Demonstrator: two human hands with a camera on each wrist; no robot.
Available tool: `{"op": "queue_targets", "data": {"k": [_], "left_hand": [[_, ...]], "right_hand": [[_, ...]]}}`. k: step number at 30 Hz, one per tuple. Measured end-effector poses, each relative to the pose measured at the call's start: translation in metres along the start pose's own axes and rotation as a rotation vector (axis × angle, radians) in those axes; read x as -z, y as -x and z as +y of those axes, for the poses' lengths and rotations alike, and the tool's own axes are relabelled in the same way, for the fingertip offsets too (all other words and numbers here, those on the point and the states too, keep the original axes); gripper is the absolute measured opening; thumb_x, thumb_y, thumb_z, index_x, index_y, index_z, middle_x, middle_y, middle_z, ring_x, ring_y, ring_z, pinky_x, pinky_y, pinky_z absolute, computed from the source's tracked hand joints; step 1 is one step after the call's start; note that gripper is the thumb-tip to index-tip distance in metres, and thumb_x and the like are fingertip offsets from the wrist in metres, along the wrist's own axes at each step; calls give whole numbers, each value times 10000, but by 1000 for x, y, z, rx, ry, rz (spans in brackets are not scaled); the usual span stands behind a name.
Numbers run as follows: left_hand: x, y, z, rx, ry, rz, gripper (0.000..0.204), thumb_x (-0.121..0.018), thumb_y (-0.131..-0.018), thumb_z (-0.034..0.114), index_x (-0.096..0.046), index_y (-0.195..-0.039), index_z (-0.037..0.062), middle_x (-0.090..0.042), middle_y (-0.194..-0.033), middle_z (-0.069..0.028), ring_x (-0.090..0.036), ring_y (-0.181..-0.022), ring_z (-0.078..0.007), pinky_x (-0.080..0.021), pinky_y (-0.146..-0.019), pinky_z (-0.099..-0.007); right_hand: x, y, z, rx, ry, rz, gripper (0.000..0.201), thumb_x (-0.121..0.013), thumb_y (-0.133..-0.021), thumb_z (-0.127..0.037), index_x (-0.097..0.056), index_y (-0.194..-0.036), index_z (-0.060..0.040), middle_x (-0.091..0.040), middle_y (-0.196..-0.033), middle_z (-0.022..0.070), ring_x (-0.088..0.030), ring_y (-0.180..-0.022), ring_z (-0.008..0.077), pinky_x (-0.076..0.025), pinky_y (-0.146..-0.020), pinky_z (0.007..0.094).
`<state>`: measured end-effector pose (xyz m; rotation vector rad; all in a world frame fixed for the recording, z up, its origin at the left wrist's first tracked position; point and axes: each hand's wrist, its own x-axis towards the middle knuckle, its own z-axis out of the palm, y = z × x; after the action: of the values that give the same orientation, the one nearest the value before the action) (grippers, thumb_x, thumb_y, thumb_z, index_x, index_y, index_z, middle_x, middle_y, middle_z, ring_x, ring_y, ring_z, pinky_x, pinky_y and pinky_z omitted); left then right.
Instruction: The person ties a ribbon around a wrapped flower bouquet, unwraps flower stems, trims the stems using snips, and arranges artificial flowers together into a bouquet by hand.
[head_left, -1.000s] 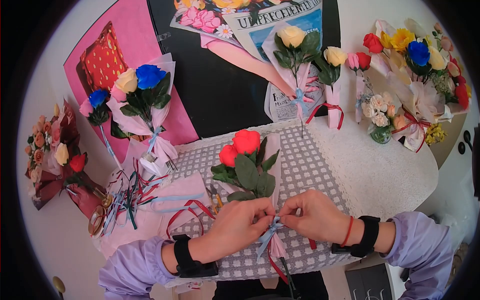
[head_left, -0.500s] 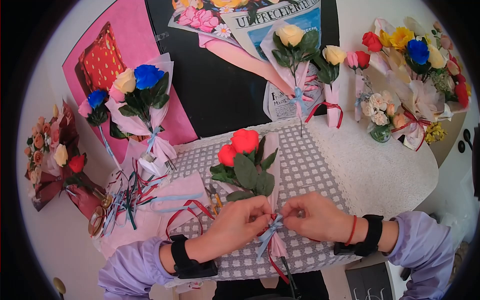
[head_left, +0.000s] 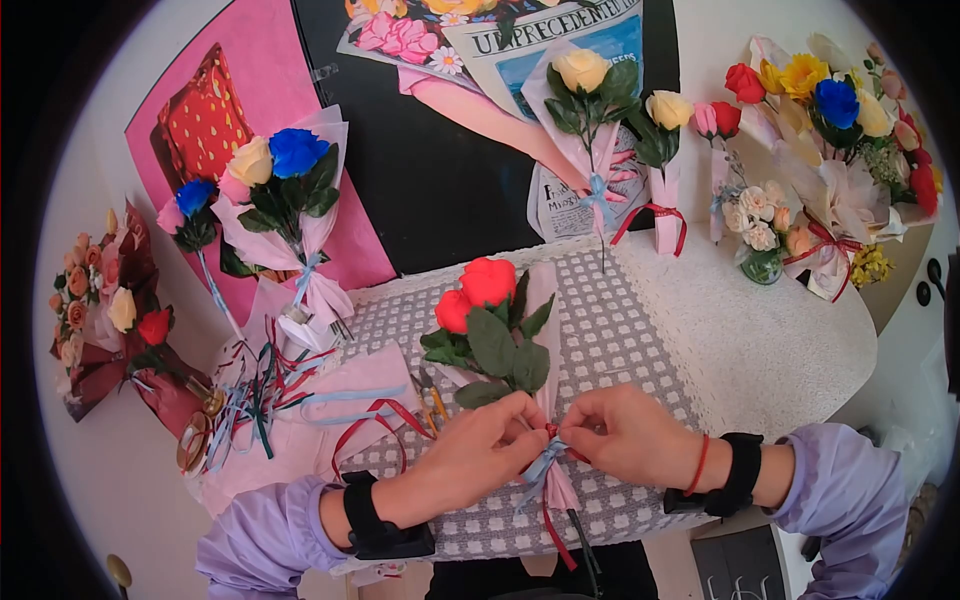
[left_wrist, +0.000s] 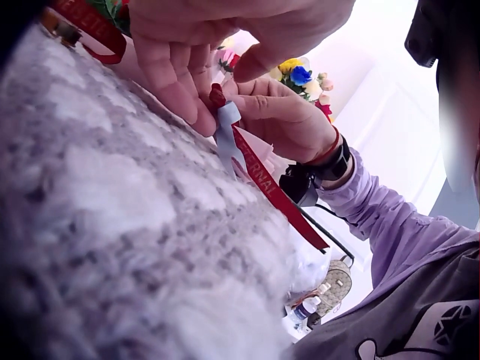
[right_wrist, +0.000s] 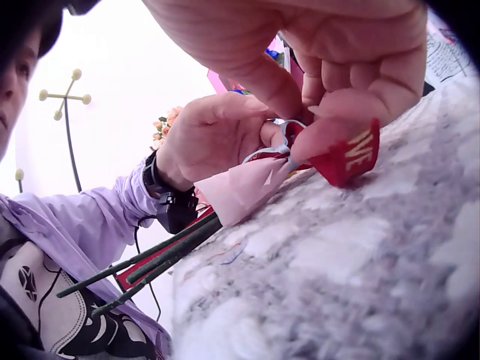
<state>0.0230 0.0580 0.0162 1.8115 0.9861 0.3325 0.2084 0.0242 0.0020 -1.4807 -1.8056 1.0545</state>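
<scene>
A small bouquet lies on the knitted cloth, with two red roses (head_left: pixel 488 282), dark green leaves (head_left: pixel 495 345) and a pale pink wrap (head_left: pixel 543 290). Light blue ribbon (head_left: pixel 543 462) and red ribbon (head_left: pixel 553 530) are tied round its neck. At the knot, my left hand (head_left: pixel 487 440) pinches the red ribbon between thumb and fingers. Opposite it, my right hand (head_left: pixel 630 430) also pinches red ribbon; gold letters show on the ribbon tail (right_wrist: pixel 349 159) beneath those fingers. Green stems (right_wrist: pixel 172 255) stick out below the wrap (right_wrist: pixel 244 191) toward my body.
Pink paper (head_left: pixel 350 385) and a heap of loose ribbons (head_left: pixel 260 395) lie to the left. Finished bouquets lean along the back, including one with a blue rose (head_left: pixel 298 153) and one with a cream rose (head_left: pixel 582 72). More flowers (head_left: pixel 805 75) stand at right.
My right fingers drew slightly away from the knot, then came back to it, where they now pinch red ribbon. The stem ends shifted a little to the right. My left hand stays at the knot.
</scene>
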Motion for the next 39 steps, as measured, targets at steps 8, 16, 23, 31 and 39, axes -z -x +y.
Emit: {"op": "queue_targets", "data": {"k": [8, 16, 23, 31, 39], "left_hand": [[0, -9, -12, 6, 84, -64, 160, -509, -884, 173, -508, -924, 18, -552, -678, -9, -498, -616, -40, -434, -522, -212], [-10, -1, -3, -145, -381, 122, 80, -491, -859, 112, -479, -863, 33, -547, -632, -59, -538, -568, -160, -415, -527, -300], [-11, 0, -2, -146, -352, 121, 76, -484, -851, 105, -469, -856, 30, -553, -646, -76, -547, -581, -195, -420, -549, -318], [-6, -3, -6, -22, -173, 64, 130, -468, -876, 170, -467, -872, 40, -558, -706, -71, -551, -647, -189, -436, -580, -321], [-6, -5, -5, 6, -15, -19, 157, -449, -908, 178, -442, -941, 24, -541, -743, -35, -502, -659, -67, -501, -577, -246]], "right_hand": [[0, 0, 1, 73, 5, 1, 138, -561, -740, -156, -613, -762, -31, -613, -669, 126, -604, -645, 283, -458, -588, 364], [2, 11, -11, 70, 263, -4, 72, -517, -682, -112, -575, -683, -69, -591, -644, 141, -584, -647, 336, -448, -578, 419], [-1, 16, -12, 73, 394, -33, 69, -524, -642, -105, -573, -662, -61, -587, -645, 159, -581, -650, 349, -444, -565, 437], [-1, 15, -3, 116, 323, -3, 85, -517, -671, -124, -569, -658, -59, -575, -597, 151, -577, -602, 338, -440, -536, 413], [6, 4, -5, -54, 76, -163, 339, -522, -836, -346, -577, -755, -22, -565, -542, 97, -580, -518, 235, -432, -507, 336]]}}
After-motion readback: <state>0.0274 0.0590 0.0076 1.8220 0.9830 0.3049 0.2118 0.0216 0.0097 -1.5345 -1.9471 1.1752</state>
